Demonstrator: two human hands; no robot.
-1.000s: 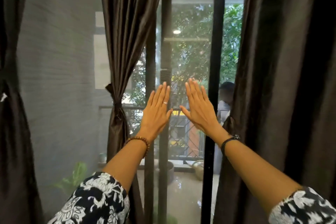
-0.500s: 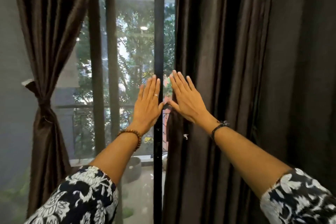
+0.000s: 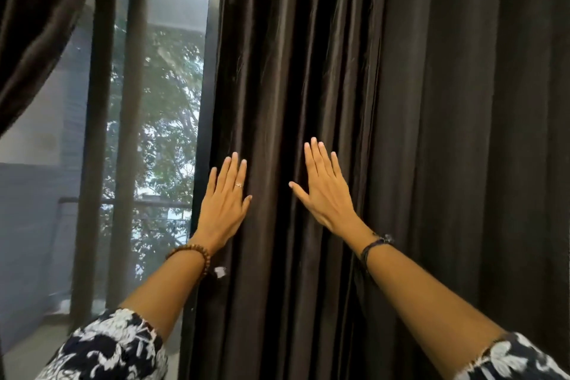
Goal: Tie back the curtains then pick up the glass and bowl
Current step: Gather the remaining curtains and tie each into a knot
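Observation:
A dark brown curtain [image 3: 416, 102] hangs loose in long folds and fills the middle and right of the view. My left hand [image 3: 223, 204] is held flat, fingers up, in front of the curtain's left edge. My right hand [image 3: 328, 191] is also flat and spread, a little further right, over the folds. Neither hand holds anything. A small white tag [image 3: 220, 272] shows on the curtain below my left wrist. The lower part of another dark curtain [image 3: 34, 25] shows at the upper left. No glass or bowl is in view.
A tall window with dark vertical frames [image 3: 92, 133] stands at the left, with trees and a railing [image 3: 123, 201] outside. A grey wall [image 3: 27, 225] lies beyond the glass at the far left.
The view has swung to the right, so the loose curtain now fills most of it. Both flat hands have gone from in front of the window frame to over the curtain and spread apart.

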